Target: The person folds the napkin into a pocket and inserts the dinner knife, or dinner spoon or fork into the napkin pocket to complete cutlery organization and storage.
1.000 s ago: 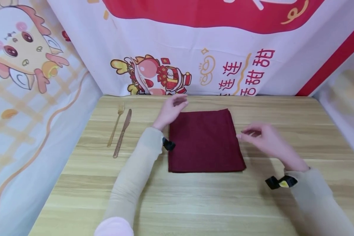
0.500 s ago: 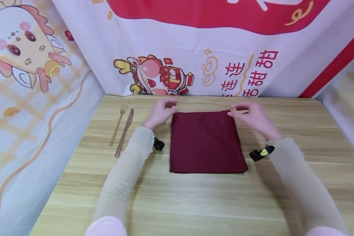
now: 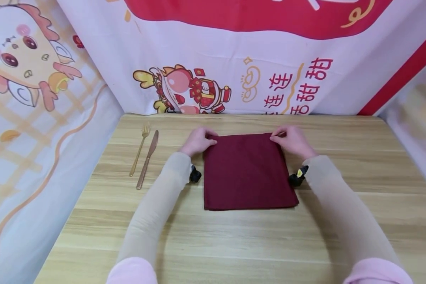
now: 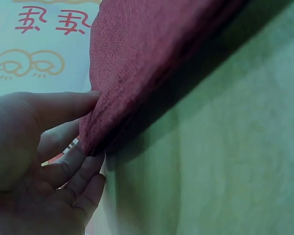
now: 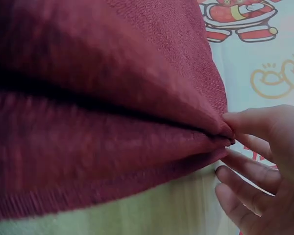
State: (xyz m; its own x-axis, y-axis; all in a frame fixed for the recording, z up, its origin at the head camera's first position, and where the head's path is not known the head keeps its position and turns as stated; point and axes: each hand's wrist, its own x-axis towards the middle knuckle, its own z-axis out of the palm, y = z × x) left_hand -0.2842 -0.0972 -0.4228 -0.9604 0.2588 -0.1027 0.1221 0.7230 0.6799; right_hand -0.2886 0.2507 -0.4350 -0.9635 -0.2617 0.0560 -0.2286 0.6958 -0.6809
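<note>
Pinching the far corners of the folded dark red napkin (image 3: 248,173), laid near the middle of the far edge of the worktop (image 3: 248,242): one in the left hand (image 3: 197,141), one in the right hand (image 3: 293,140). Maybe at the grabbing step; next, likely needing a tight grip and both corners moved together.

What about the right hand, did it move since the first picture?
Yes. In the head view, the right hand moved left, towards the unmoved knife, and forward to the far right corner of the cloth.
</note>
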